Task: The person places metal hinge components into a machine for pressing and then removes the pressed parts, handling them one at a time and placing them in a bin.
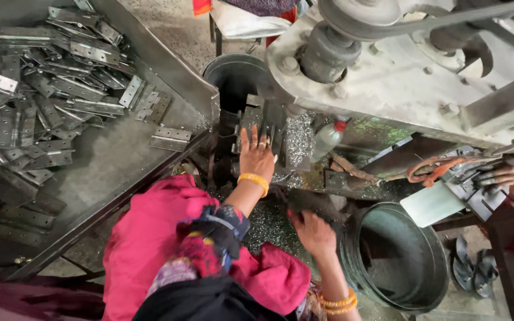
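Right hand [315, 233] nearest camera, palm down, fingers loosely curled on metal shavings [269, 223], holding nothing visible; dark bucket [395, 257] just right. Left hand [256, 156] beyond, fingers spread flat against drill-press fixture [263, 122]. Hinge pile [43, 89] on table [108, 160], far left.

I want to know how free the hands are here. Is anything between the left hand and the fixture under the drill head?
Nothing visible: the left hand already rests with its fingers on the fixture. The right hand lies lower, on the metal shavings beside the bucket.
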